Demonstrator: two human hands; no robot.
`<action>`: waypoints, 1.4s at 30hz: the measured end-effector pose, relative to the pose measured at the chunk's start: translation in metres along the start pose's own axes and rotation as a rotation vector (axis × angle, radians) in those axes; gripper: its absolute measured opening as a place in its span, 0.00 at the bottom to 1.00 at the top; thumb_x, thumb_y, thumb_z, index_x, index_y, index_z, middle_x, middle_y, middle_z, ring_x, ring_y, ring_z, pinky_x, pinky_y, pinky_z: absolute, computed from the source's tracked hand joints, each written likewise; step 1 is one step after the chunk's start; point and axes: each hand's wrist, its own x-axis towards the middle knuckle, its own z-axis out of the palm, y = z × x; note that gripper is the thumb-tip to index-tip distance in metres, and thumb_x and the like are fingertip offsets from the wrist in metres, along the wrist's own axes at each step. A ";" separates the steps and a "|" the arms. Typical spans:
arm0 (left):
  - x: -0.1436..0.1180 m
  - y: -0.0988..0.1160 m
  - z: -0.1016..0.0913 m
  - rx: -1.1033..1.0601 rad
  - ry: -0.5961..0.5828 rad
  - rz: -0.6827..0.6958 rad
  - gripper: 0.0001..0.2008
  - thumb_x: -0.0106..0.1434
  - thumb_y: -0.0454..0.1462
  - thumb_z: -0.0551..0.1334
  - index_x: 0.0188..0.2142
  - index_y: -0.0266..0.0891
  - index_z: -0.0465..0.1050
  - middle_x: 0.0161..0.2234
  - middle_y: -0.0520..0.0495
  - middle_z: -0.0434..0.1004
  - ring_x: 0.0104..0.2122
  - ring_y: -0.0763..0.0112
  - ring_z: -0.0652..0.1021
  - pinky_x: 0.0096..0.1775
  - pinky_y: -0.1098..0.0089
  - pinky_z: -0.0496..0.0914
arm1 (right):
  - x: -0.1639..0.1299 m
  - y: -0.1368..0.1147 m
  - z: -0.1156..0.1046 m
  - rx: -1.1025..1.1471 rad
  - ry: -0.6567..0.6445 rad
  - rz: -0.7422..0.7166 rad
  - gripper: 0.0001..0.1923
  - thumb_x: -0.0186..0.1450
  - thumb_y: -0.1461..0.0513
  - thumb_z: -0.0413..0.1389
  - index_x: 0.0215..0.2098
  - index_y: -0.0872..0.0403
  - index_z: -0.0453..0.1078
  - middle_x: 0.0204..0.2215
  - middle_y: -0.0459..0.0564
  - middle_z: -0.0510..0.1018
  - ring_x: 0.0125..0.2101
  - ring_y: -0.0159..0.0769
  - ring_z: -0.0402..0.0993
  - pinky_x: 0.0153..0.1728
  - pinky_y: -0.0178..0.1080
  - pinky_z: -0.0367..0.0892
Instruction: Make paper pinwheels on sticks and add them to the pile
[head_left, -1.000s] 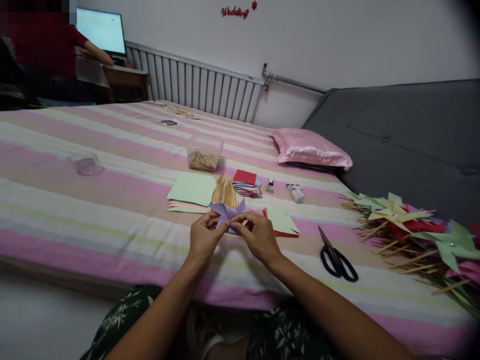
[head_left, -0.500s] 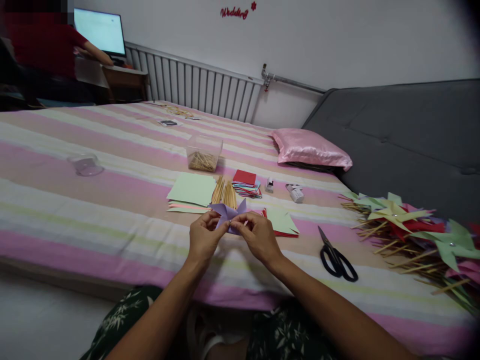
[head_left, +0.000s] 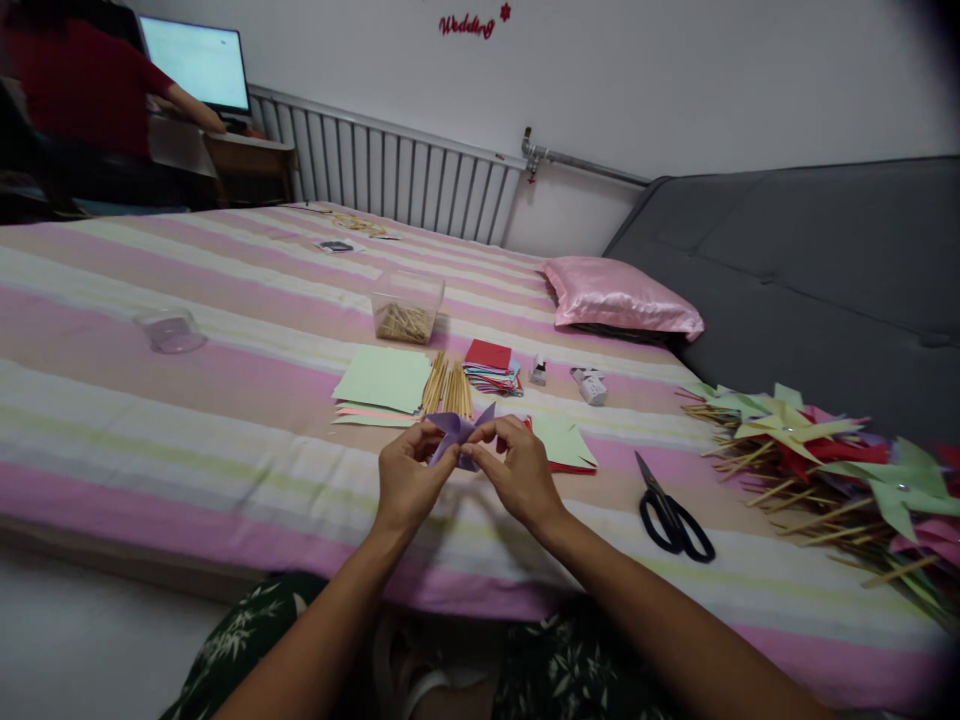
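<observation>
Right now your fingers (head_left: pixel 466 441) are pinching together at the middle of the purple paper pinwheel (head_left: pixel 454 430), left hand (head_left: pixel 409 480) and right hand (head_left: pixel 517 475) both closed narrowly on it, just above the near part of the bed (head_left: pixel 225 420). To do this well, I judge you are needing to keep the folded tips stacked squarely over the centre while pressing lightly, since the paper looks thin and is creasing easily; too much squeeze is likely to flatten the curved blades. What sits between your fingertips at the centre is too small to tell.

Moving outward, just beyond your hands a bundle of thin wooden sticks (head_left: pixel 448 385) is lying, straight and pale, beside flat sheets of light green paper (head_left: pixel 384 378) on its left and a small stack of coloured squares (head_left: pixel 491 365) topped in red on its right. More green paper (head_left: pixel 562 442) is resting just right of your right hand. Black scissors (head_left: pixel 671 512), smooth-handled and closed, are lying well to the right. Farther right, finished pinwheels (head_left: pixel 825 455) on sticks are piling up, stiff and angular. Farther off, a clear plastic box (head_left: pixel 407 305) is holding more sticks, and a glossy pink pillow (head_left: pixel 622 297) is lying against the grey padded headboard (head_left: pixel 825 260). At the far left, another person in a red sleeve (head_left: pixel 82 80) is sitting at a monitor (head_left: pixel 196 62).
</observation>
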 end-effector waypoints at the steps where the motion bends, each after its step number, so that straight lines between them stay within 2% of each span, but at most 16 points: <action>1: 0.000 0.000 0.000 -0.011 -0.005 -0.007 0.10 0.47 0.32 0.67 0.32 0.36 0.74 0.27 0.50 0.79 0.28 0.70 0.78 0.31 0.73 0.71 | 0.000 0.000 0.000 -0.018 0.028 -0.028 0.04 0.57 0.61 0.58 0.30 0.53 0.70 0.30 0.48 0.73 0.33 0.36 0.66 0.35 0.37 0.62; 5: 0.000 0.000 0.000 -0.044 -0.018 -0.025 0.10 0.46 0.32 0.67 0.32 0.36 0.74 0.28 0.50 0.80 0.28 0.70 0.78 0.31 0.74 0.72 | 0.000 0.003 -0.002 -0.125 0.068 -0.116 0.17 0.58 0.58 0.58 0.45 0.52 0.67 0.46 0.53 0.70 0.49 0.44 0.61 0.49 0.46 0.56; 7: 0.000 -0.001 0.000 -0.050 -0.022 -0.023 0.10 0.46 0.31 0.67 0.31 0.36 0.74 0.28 0.50 0.80 0.28 0.70 0.79 0.31 0.74 0.71 | 0.000 0.005 -0.003 -0.174 0.043 -0.115 0.22 0.58 0.57 0.58 0.50 0.50 0.64 0.54 0.53 0.65 0.55 0.46 0.55 0.53 0.48 0.51; 9: 0.001 -0.001 0.000 -0.060 -0.031 -0.027 0.10 0.46 0.31 0.67 0.32 0.36 0.74 0.28 0.50 0.80 0.28 0.70 0.79 0.30 0.74 0.71 | 0.001 0.006 -0.004 -0.195 0.001 -0.104 0.22 0.58 0.56 0.58 0.51 0.48 0.64 0.56 0.51 0.63 0.56 0.47 0.52 0.54 0.49 0.49; 13: 0.001 -0.003 0.000 -0.062 -0.048 -0.046 0.11 0.47 0.32 0.67 0.33 0.36 0.74 0.28 0.50 0.80 0.28 0.70 0.78 0.31 0.74 0.71 | 0.003 0.005 -0.005 -0.180 -0.097 -0.086 0.11 0.61 0.57 0.55 0.42 0.49 0.70 0.43 0.50 0.73 0.49 0.43 0.62 0.49 0.46 0.52; 17: 0.001 -0.003 -0.001 -0.026 -0.037 -0.046 0.09 0.47 0.31 0.66 0.31 0.36 0.74 0.26 0.51 0.79 0.26 0.72 0.78 0.30 0.75 0.71 | 0.004 0.004 -0.008 -0.213 -0.149 -0.013 0.10 0.60 0.57 0.57 0.38 0.50 0.72 0.35 0.49 0.74 0.41 0.41 0.66 0.46 0.45 0.53; 23: 0.001 0.001 0.000 0.033 -0.058 -0.065 0.08 0.46 0.30 0.65 0.29 0.35 0.74 0.25 0.51 0.78 0.26 0.71 0.78 0.29 0.76 0.70 | 0.006 0.009 -0.010 -0.180 -0.182 0.000 0.06 0.58 0.60 0.59 0.34 0.50 0.73 0.36 0.49 0.72 0.41 0.39 0.67 0.45 0.45 0.53; 30: 0.001 -0.003 0.001 0.026 -0.105 -0.054 0.08 0.47 0.29 0.64 0.30 0.36 0.74 0.26 0.51 0.78 0.26 0.72 0.78 0.29 0.76 0.70 | 0.008 0.010 -0.011 -0.205 -0.179 -0.001 0.05 0.57 0.59 0.60 0.31 0.51 0.74 0.42 0.50 0.70 0.45 0.40 0.66 0.47 0.46 0.50; 32: 0.001 -0.004 0.000 0.038 -0.102 -0.054 0.10 0.46 0.29 0.64 0.31 0.35 0.74 0.27 0.50 0.79 0.26 0.71 0.78 0.29 0.75 0.70 | 0.009 0.009 -0.013 -0.215 -0.215 0.005 0.04 0.57 0.59 0.60 0.29 0.51 0.74 0.38 0.48 0.74 0.42 0.39 0.68 0.46 0.45 0.51; 36: 0.000 -0.005 0.000 0.064 -0.106 -0.057 0.11 0.46 0.32 0.66 0.33 0.34 0.75 0.27 0.48 0.79 0.26 0.70 0.78 0.28 0.74 0.70 | 0.011 0.008 -0.017 -0.172 -0.299 0.013 0.05 0.57 0.59 0.60 0.28 0.52 0.75 0.27 0.45 0.79 0.31 0.35 0.71 0.41 0.40 0.56; 42: 0.000 -0.007 0.000 0.048 -0.127 -0.078 0.12 0.46 0.33 0.66 0.33 0.33 0.75 0.27 0.46 0.79 0.26 0.69 0.78 0.29 0.73 0.70 | 0.012 0.010 -0.020 -0.098 -0.322 0.016 0.05 0.57 0.60 0.59 0.28 0.54 0.76 0.26 0.46 0.80 0.27 0.34 0.72 0.33 0.34 0.60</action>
